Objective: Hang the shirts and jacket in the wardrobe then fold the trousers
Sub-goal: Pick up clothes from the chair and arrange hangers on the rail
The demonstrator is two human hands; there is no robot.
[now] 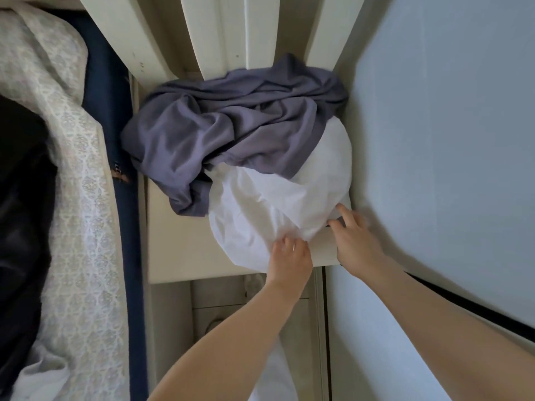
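Note:
A crumpled white garment (269, 198) lies on a cream surface (176, 247), with a grey-purple garment (231, 125) heaped over its far side. My left hand (289, 259) grips the near edge of the white garment, fingers curled into the cloth. My right hand (354, 235) rests at the garment's right edge, fingers spread and touching the cloth and the surface's corner. Which kind of garment each one is cannot be told from here.
A bed with a patterned cream cover (75, 198) and a dark blue base (113, 117) runs along the left. A dark item (23, 198) lies on the bed. A pale blue-white panel (451, 140) fills the right. Cream slats (202, 33) stand behind.

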